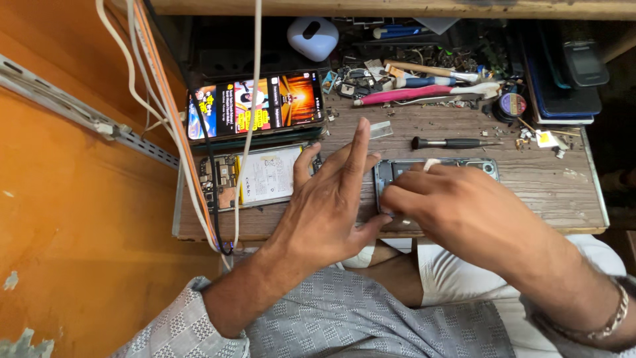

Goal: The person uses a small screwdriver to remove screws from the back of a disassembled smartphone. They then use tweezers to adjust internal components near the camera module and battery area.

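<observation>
The right hand (pixel 457 205) is laid over a dark phone frame (pixel 391 174) on the wooden bench (pixel 530 189), its fingers curled onto the frame's near edge; whether anything is pinched between them cannot be told, though a small white piece (pixel 431 163) shows just above the knuckles. The frame is mostly covered by this hand, with only its left end and top rim seen. The left hand (pixel 331 205) is held open just left of the frame, fingers spread and raised, thumb reaching toward the right hand, nothing gripped. Beside the left hand's fingers an opened phone (pixel 262 176) is found lying flat, its battery covered by a white rectangular label with a yellow strip along its left edge. Behind that, a second phone (pixel 255 106) is propped with its screen lit in bright orange, yellow and red panels. A black-handled screwdriver (pixel 450 142) is set down just behind the frame. Farther back, a pink-handled tool (pixel 404 95), a small round purple-labelled tin (pixel 511 104) and a white rounded case (pixel 313 36) are seen. White cables (pixel 248 132) are hung across the phones.
</observation>
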